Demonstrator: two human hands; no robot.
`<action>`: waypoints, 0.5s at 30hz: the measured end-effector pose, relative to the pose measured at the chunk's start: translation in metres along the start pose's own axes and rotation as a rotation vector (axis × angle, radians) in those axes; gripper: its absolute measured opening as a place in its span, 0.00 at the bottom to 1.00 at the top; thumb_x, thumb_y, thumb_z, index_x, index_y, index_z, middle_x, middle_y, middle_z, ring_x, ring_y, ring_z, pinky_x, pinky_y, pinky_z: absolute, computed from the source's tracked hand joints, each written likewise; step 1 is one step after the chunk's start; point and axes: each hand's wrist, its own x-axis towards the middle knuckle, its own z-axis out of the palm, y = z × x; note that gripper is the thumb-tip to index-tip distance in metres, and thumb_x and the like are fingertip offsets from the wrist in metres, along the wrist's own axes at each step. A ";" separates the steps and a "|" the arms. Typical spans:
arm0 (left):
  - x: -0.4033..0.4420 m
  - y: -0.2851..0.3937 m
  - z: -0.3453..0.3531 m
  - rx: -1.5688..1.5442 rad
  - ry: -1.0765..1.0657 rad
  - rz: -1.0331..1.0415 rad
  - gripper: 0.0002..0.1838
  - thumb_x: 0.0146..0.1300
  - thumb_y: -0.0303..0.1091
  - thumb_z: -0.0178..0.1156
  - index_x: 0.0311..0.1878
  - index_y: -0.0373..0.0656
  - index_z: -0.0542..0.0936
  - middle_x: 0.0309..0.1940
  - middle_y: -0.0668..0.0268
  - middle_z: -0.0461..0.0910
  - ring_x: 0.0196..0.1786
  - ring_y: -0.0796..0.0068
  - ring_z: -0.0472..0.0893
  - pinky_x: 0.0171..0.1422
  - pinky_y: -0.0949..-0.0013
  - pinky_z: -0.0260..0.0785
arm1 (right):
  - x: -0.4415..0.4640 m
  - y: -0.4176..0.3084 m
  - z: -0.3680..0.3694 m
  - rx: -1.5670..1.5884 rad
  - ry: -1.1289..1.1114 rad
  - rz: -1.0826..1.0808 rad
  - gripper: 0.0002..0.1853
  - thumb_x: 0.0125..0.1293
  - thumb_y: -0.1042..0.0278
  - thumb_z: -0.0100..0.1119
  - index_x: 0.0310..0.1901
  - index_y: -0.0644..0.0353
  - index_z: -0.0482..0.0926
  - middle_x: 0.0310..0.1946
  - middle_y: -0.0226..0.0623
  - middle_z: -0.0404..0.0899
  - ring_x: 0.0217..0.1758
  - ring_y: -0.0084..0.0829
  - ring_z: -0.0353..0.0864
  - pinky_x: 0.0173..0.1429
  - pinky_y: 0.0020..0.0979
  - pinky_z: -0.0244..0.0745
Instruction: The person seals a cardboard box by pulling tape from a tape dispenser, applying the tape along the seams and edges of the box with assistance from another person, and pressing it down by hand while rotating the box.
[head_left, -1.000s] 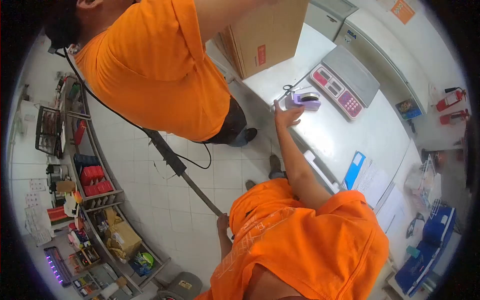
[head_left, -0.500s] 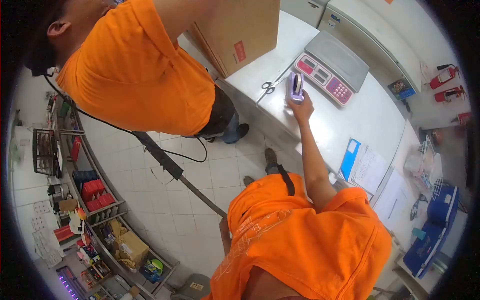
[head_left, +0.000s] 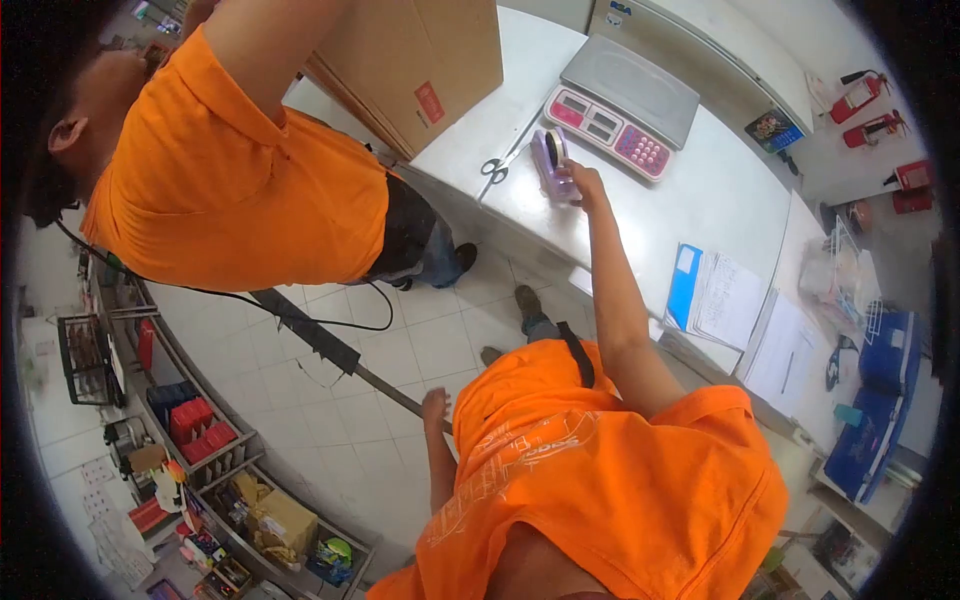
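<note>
A purple tape dispenser (head_left: 548,160) with a roll of tape in it stands on the white table, close to the pink-and-white scale (head_left: 610,120). My right hand (head_left: 584,186) grips the dispenser's near end, with part of the fingers hidden from above. Scissors (head_left: 494,171) lie on the tabletop to the left of the dispenser. Down at my side, above the tiled floor, my left hand (head_left: 437,406) is open and holds nothing.
Another person in an orange shirt (head_left: 230,190) stands at left beside a large cardboard box (head_left: 420,70). Papers with a blue folder (head_left: 684,285) lie on the table (head_left: 650,215). A dark-wrapped bar (head_left: 320,340) crosses near my legs. Shelves (head_left: 210,470) hold goods at lower left.
The view has shifted, so the table appears further left. My right hand has moved around the dispenser's near end, and the dispenser is turned slightly. My left hand has come out into view.
</note>
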 end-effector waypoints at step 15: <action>0.081 0.424 0.227 0.444 0.237 0.946 0.49 0.50 0.58 0.75 0.69 0.39 0.68 0.57 0.52 0.77 0.59 0.49 0.78 0.61 0.49 0.71 | 0.014 0.003 0.006 -0.126 0.126 0.058 0.28 0.53 0.53 0.72 0.53 0.63 0.85 0.56 0.54 0.81 0.57 0.55 0.81 0.57 0.61 0.75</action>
